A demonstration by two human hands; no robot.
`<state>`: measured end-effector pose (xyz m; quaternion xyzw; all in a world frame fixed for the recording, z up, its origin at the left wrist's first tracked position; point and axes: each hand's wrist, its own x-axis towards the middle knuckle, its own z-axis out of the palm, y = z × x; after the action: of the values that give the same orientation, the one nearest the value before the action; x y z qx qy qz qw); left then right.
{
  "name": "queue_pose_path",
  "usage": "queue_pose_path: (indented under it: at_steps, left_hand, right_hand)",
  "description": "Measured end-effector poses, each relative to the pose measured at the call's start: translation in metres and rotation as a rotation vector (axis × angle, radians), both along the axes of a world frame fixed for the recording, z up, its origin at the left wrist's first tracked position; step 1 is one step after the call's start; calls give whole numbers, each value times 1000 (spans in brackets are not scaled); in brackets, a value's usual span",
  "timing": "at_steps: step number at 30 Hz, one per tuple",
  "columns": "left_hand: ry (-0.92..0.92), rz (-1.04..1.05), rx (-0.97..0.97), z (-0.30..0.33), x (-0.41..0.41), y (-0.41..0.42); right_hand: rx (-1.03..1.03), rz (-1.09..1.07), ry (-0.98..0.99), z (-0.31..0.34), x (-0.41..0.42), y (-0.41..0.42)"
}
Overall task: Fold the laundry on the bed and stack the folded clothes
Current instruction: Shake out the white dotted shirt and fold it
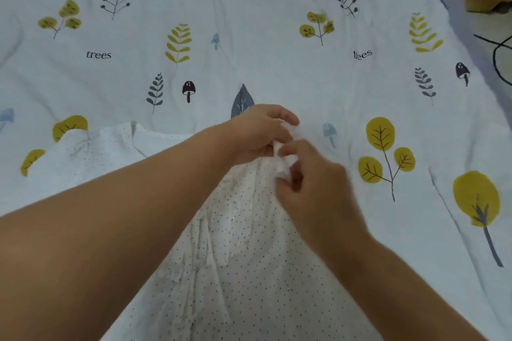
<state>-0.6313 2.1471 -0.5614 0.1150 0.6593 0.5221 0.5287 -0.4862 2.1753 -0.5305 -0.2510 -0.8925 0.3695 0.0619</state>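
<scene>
A thin white garment with small dark dots [257, 271] lies rumpled on the pale leaf-printed cotton bedsheet [277, 44]. The left hand [260, 133] and right hand [313, 183] both pinch its bunched top edge.

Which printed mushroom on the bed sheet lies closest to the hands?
The pale blue mushroom, just right of the left hand. The dark mushrooms sit farther off, left and far right.

Two bare forearms, no sleeves in view, left hand [257, 130] and right hand [313, 177] ungloved, no watch or bracelet visible, right hand slightly motion-blurred
</scene>
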Motion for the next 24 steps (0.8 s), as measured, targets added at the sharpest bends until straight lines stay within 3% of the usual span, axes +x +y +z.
queue_pose_path:
  at_steps: [2, 4, 6, 9, 11, 14, 17, 19, 21, 24]
  left_hand:
    - [244, -7, -91, -10, -6, -12]
    - [649, -86, -225, -20, -9, -23]
    - [1006, -101, -207, -28, -10, -34]
    - [1289, -229, -116, -42, -4, -52]
    - [1355, -441, -253, -56, 2, -66]
    - [1314, -734, -517, -74, 6, -77]
    - [1251, -762, -508, -70, 3, -75]
    - [1231, -595, -465, -58, -3, -80]
    - [1252, -260, -432, -44, -16, -102]
    - [1289, 119, -592, -27, -45, -167]
  right_hand:
    - [-66, 114, -162, -7, -4, -18]
    - [-19, 138, -277, -18, -5, -33]
    - [72, 44, -238, -24, -5, -44]
    - [308, -24, -168, -48, -10, -46]
    - [370, 70, -325, -67, -13, -37]
    - [423, 190, -561, -89, -17, -22]
    - [406, 193, -629, -93, -21, -21]
    - [446, 143, -557, -83, -26, -28]
    - [494, 86, -363, -68, -32, -37]
    - [463, 112, -141, -57, -47, -55]
